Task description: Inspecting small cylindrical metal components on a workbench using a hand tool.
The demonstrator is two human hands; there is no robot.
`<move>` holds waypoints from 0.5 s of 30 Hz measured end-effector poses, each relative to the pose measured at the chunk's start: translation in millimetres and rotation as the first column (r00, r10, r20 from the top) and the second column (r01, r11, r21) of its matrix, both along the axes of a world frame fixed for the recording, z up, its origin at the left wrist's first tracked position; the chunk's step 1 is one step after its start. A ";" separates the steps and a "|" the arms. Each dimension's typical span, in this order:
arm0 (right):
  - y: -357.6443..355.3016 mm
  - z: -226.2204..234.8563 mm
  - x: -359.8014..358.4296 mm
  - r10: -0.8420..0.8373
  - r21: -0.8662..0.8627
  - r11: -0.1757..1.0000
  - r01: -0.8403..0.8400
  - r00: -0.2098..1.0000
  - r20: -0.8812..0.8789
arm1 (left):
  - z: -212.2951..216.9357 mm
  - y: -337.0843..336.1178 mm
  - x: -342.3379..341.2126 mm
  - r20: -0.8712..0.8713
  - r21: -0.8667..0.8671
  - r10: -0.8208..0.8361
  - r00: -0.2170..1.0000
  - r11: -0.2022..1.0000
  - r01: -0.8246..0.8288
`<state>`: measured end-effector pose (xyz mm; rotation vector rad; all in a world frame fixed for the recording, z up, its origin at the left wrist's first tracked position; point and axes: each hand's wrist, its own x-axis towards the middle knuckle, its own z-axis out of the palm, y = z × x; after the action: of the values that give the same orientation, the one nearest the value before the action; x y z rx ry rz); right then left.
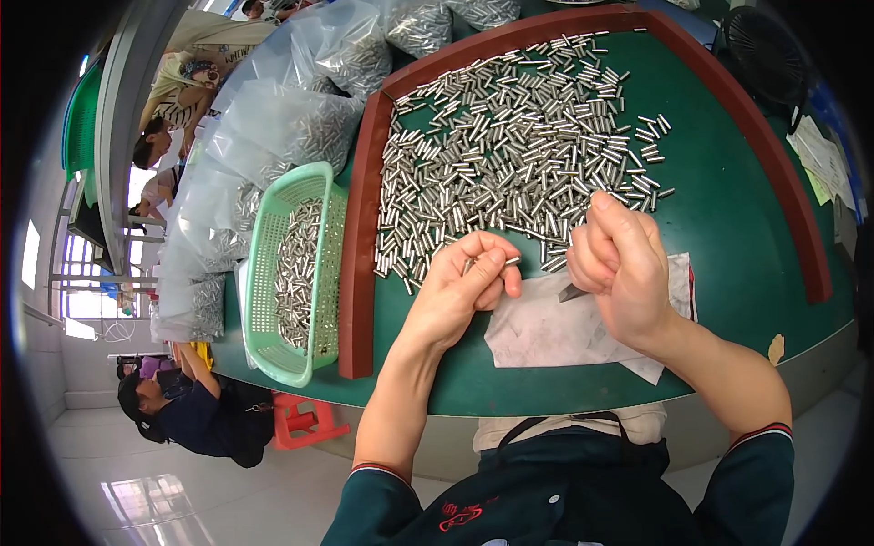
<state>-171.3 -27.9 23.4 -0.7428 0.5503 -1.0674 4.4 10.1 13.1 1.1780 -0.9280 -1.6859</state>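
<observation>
My left hand (462,284) is closed, pinching a short shiny metal pin (512,262) between thumb and fingers. To its right, my right hand (619,268) is a fist above a stained white cloth (537,332). A grey, flat-looking end (571,293) juts from beneath that fist; what it belongs to is hidden by the fingers. Just beyond both hands, a wide heap of loose metal pins (510,155) lies spread over the green tabletop (719,227).
A reddish-brown raised border (358,273) bounds the heap. Left of it stands a light green basket (259,309) holding more pins. Clear plastic bags of pins (319,127) line the table's left side. A black fan (765,55) and papers (819,159) are at right. Other people sit at left.
</observation>
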 end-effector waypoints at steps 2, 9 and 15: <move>-0.8 -0.6 -0.2 0.005 -0.003 1.000 -0.005 1.000 0.002 | 6.9 6.0 -9.8 0.264 -0.077 -0.047 0.963 0.995 0.069; -2.1 -0.5 -0.9 0.020 0.024 0.999 -0.021 0.999 0.041 | 6.7 17.7 -39.8 0.885 -0.351 0.113 0.451 0.799 0.488; -2.3 0.8 -3.4 0.044 0.054 0.997 -0.048 0.997 0.065 | 2.8 18.8 -28.4 0.913 -0.319 0.122 0.388 0.807 0.497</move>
<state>-174.6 -30.3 24.2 -0.6674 0.5036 -1.0257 -23.9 28.9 16.0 1.5921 -2.1718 -0.6138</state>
